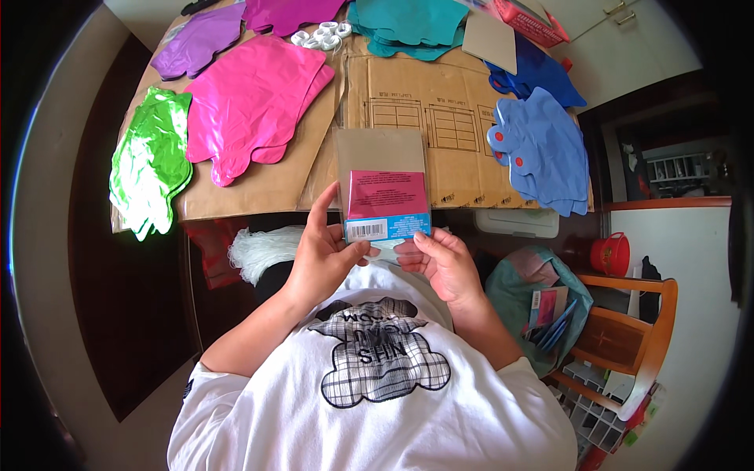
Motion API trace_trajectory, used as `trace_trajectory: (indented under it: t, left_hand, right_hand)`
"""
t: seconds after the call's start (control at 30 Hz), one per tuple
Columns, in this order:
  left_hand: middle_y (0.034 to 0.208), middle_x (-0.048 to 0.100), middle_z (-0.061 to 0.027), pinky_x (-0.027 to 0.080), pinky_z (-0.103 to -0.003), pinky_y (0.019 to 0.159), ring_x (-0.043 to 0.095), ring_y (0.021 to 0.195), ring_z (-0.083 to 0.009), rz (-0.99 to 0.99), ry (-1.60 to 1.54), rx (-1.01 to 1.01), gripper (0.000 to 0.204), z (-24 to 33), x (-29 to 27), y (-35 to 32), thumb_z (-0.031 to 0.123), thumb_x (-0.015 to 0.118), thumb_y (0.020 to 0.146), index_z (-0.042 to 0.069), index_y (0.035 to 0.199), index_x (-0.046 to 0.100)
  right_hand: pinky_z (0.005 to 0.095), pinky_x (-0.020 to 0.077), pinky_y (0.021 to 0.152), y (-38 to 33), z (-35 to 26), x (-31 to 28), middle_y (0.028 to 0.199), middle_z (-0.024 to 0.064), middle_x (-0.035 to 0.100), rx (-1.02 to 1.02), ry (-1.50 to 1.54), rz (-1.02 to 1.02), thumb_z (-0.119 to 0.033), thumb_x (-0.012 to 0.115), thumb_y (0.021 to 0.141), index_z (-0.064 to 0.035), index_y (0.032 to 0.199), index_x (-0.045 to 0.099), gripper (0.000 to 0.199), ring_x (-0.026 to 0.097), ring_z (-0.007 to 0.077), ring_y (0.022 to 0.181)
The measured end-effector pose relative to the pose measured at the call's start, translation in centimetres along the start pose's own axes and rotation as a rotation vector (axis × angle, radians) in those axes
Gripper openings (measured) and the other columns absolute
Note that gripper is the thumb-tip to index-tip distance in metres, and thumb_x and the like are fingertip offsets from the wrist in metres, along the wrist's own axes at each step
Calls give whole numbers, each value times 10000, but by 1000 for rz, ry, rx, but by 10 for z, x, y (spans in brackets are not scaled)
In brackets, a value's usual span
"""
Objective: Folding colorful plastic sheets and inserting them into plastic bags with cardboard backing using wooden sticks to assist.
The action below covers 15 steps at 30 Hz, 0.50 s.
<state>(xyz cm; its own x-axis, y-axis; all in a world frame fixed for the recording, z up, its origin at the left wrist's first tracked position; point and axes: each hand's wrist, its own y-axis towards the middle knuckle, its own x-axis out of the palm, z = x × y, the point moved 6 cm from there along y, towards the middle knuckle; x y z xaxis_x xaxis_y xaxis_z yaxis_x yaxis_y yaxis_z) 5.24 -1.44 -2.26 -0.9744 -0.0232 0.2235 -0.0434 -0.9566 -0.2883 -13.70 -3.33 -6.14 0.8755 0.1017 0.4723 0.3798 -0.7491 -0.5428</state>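
A flat clear plastic packet (385,192) is held upright in front of my chest, at the near edge of the cardboard-covered table. Grey-brown card fills its upper part, with a pink and blue printed panel and a barcode below. My left hand (330,255) grips its lower left corner, thumb in front and index finger stretched up along the side. At the lower right corner, my right hand (442,263) pinches the packet with the thumb on its face and the fingers curled behind. What else the packet contains is hidden.
Shiny flat foil balloons lie around the cardboard (377,78): green (149,157), pink (255,94), purple (200,39), teal (408,27) and light blue (550,149). White ribbon rolls (323,35) sit at the back. A teal bag (514,290) with packets rests by a wooden chair (620,337).
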Motion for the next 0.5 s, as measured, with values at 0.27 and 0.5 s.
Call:
trace_trajectory:
  t: [0.27,0.5]
  left_hand:
    - [939,650,-123,515,-254,639,612,728,-124,22,152,55,817,-7,-3,-1,-67,559,903,79,1516,39]
    - [911,639,-105,493,-248,628,577,689,-112,6,193,61,850,-7,-2,-1,-54,560,909,95,1527,-4]
  right_hand:
    - [282,551,723,-4,-8,0,916,123,695,-57,-204,-11,-245,594,961,10,1068,630,279,670,155,759]
    - [280,547,692,-1,-3,-9,888,124,697,-10,-127,15,-256,611,951,12,1035,635,283,670,155,729]
